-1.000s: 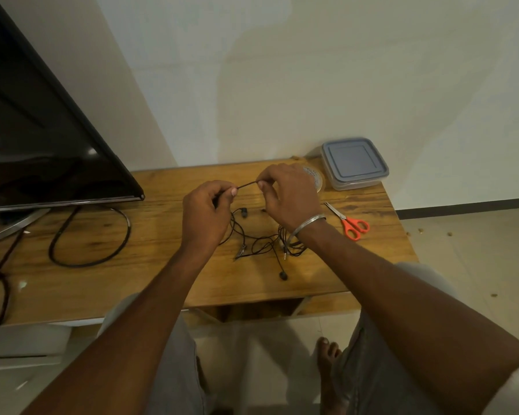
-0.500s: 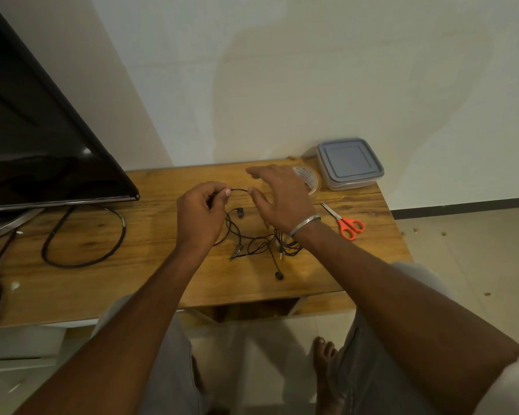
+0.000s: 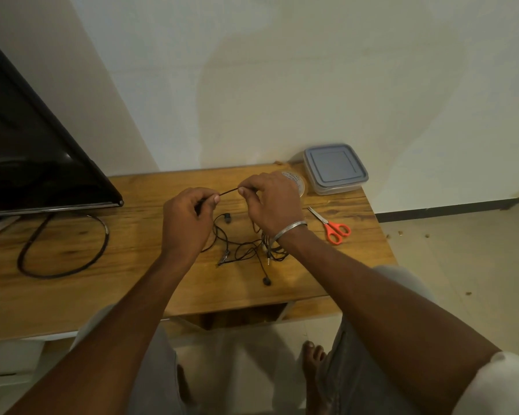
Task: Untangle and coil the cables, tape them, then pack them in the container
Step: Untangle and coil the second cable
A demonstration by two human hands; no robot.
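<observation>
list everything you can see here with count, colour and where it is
table: 1, brown wood, against the wall
thin cables: one tangle, number unclear, black, middle of the table, one stretch lifted
container: 1, clear with grey lid on, far right corner of the table
tape roll: 1, clear, beside the container, partly hidden
scissors: 1, orange handles, right side of the table
thick cable: 1, black, looped on the left of the table
screen: 1, black, far left
bangle: 1, silver, right wrist
left hand: 1, pinches the lifted stretch
right hand: 1, pinches the same stretch further along
</observation>
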